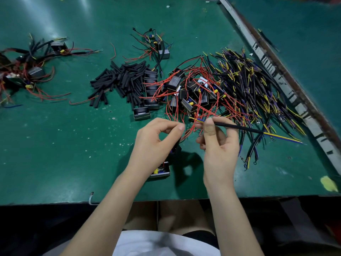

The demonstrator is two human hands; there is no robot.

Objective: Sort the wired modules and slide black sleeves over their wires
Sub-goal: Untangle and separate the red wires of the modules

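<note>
Sleeving is in hand: above the desk (55,154), the right hand (217,145) pinches a black sleeve (238,127) on yellow-blue wires; the left hand (156,141) pinches red wires (188,130); next, probably feeding these into a sleeve.

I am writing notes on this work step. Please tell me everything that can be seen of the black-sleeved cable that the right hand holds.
The black-sleeved cable is a thin, straight length in a matte black sleeve, lying almost level above the green table. Bare yellow and blue wire ends stick out at both ends, short at the left, longer at the right. The right hand pinches it near its left end between thumb and fingers. Its right part passes over the pile of similar cables. The left hand pinches red wires just beside its left tip.
</note>
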